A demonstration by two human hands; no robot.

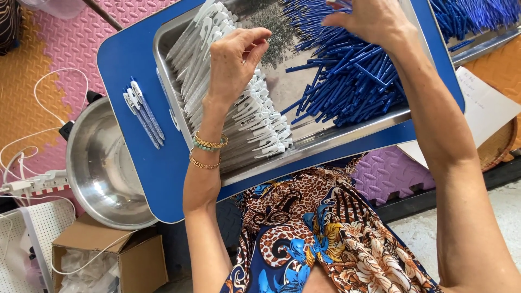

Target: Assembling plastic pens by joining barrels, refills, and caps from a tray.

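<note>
A pick-up step is judged to be in hand: the left hand [234, 57], fingers pinched narrow, is held over the white pen caps [255, 116] in the steel tray [347, 135], while the right hand [374, 19] is spread wide on the blue pen barrels [353, 76]; a firm grip on single pieces is called for next.

Head view. The left hand [234, 57] hovers, fingers pinched, over stacked white pen clips [255, 116] in a metal tray [331, 138]; the right hand [369, 19] reaches into blue pen barrels [353, 81], possibly gripping one. Assembled pens [144, 114] lie on the blue table [130, 59].
</note>
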